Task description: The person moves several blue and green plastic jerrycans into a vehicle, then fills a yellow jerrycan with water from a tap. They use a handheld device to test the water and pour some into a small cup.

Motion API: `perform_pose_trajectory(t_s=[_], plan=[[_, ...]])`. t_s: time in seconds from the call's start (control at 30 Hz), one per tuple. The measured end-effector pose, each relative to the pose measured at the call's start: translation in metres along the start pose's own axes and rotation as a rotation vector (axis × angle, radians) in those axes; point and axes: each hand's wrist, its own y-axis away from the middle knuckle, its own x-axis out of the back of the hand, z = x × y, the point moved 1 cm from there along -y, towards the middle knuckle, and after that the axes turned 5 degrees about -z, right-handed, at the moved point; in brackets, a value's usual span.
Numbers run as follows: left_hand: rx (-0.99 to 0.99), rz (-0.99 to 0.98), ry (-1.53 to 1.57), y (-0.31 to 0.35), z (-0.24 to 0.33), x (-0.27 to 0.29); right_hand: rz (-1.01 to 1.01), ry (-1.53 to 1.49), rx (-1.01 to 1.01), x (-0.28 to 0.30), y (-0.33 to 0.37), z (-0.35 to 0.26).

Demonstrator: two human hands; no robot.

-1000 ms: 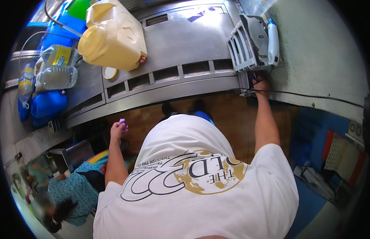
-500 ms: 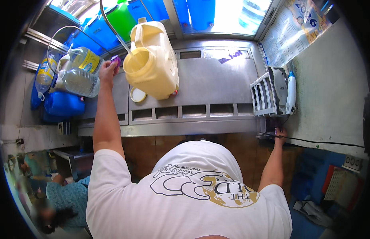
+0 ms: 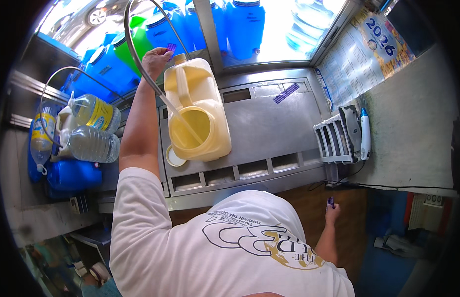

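My left hand (image 3: 157,60) reaches to the far left, fingers pinched on a small purple printed strip (image 3: 171,48). The hand is beside the top of a large cream plastic jug (image 3: 222,116), behind a curved metal hose. A pale tube (image 3: 183,119) runs down into the jug's wide mouth. Low at the right, my right hand (image 3: 332,213) is closed on another purple strip (image 3: 331,202), apart from the counter. A white round lid (image 3: 175,156) lies by the jug's base. One more purple strip (image 3: 286,93) lies flat on the steel counter (image 3: 269,123).
Clear plastic bottles (image 3: 94,143) and a blue container (image 3: 74,174) crowd the left side. Blue jugs (image 3: 247,29) and a green one (image 3: 127,52) line the window. A white slatted rack (image 3: 334,138) and a dangling black cord (image 3: 388,186) are at the right.
My left hand has moved from beside the bottles toward the window, still holding its strip. My right hand has drawn back from under the slatted rack, its strip now plain to see. The view has shifted.
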Motion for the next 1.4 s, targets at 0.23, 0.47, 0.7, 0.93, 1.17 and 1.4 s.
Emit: perform_pose_trajectory(t_s=[0.23, 0.47, 0.7, 0.93, 1.17, 1.4], plan=[[0.06, -0.414, 0.152, -0.006, 0.016, 0.024, -0.02, -0.019, 0.094, -0.013, 0.029, -0.051], [-0.018, -0.554, 0.123, -0.015, 0.019, 0.023, -0.136, -0.081, -0.011, -0.02, 0.003, -0.079], [-0.062, -0.531, 0.168, -0.021, 0.012, 0.003, -0.087, -0.073, 0.128, -0.02, 0.008, -0.098], [-0.057, -0.408, 0.344, 0.003, 0.003, -0.009, -0.14, -0.094, 0.151, -0.019, 0.037, -0.106], [0.084, -0.349, 0.54, 0.01, -0.011, -0.016, -0.342, -0.287, 0.002, -0.025, 0.054, -0.165], [-0.127, -0.161, 0.717, 0.016, -0.043, -0.02, -0.708, -0.9, 0.098, -0.048, 0.075, -0.277]])
